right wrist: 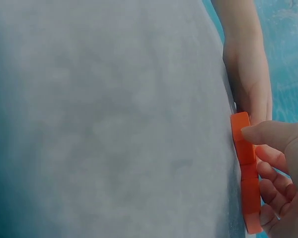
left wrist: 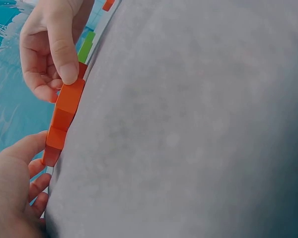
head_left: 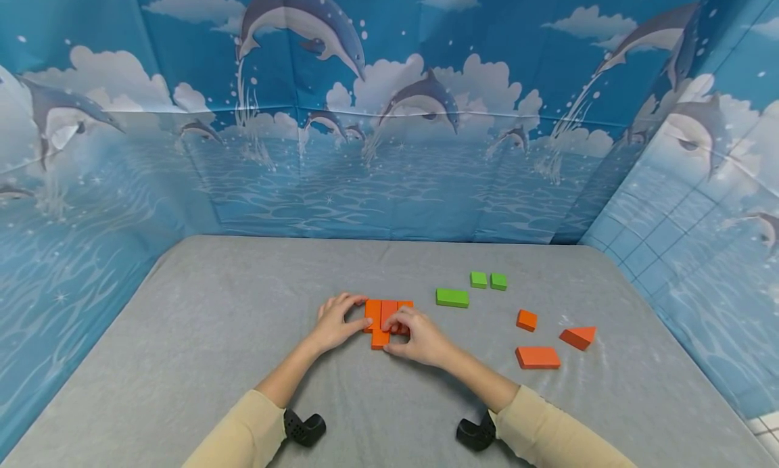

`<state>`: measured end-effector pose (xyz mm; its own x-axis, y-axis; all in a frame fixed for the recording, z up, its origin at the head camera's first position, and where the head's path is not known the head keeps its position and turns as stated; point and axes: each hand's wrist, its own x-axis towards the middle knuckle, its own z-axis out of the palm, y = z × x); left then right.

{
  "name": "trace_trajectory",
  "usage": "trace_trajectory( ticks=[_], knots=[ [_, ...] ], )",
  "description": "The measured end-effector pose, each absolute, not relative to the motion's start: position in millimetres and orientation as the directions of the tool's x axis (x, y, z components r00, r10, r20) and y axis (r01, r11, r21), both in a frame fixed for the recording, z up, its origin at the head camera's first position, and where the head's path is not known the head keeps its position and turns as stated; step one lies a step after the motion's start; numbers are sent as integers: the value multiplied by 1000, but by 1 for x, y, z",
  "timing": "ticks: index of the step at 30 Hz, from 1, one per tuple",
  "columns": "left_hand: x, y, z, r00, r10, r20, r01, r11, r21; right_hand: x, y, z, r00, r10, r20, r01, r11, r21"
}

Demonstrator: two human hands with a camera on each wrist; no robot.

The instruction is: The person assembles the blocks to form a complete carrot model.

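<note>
Several orange blocks lie side by side in the middle of the table, and a smaller orange block [head_left: 379,340] sits against their near edge. My left hand [head_left: 333,322] rests at the left of this group, its thumb and forefinger touching the leftmost orange block [head_left: 372,311]. From the right, my right hand [head_left: 420,341] pinches the smaller near block, with the thumb against its side. Its curled fingers partly cover the right-hand blocks. In the left wrist view, the right thumb [left wrist: 68,69] presses on an orange block [left wrist: 68,101].
Beyond the right hand lie a long green block [head_left: 452,297] and two small green blocks, one of them a square block [head_left: 478,279]. Farther right are an orange cube [head_left: 527,320], an orange triangular block [head_left: 579,337] and an orange rectangular block [head_left: 538,358]. A dolphin-print curtain [head_left: 389,177] surrounds the grey table [head_left: 213,333].
</note>
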<state>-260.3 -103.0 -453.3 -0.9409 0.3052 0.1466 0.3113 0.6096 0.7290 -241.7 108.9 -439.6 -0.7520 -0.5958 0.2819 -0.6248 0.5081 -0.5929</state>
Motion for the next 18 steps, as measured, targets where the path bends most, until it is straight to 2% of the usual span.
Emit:
trace_trajectory(
  ticks=[7,13,18],
  knots=[
    [-260,-103,-453,-942,303,143,307,610,730,-242,108,-440,-750,-594,291,-628,502,-594],
    [-259,-103,-453,-941,306,144,309,606,733,-244,116,-435,-736,-603,308,-624,427,-655],
    [-259,-104,-453,-940,308,148,314,604,733,-246,137,-421,-786,-524,329,-581,441,-684]
  ],
)
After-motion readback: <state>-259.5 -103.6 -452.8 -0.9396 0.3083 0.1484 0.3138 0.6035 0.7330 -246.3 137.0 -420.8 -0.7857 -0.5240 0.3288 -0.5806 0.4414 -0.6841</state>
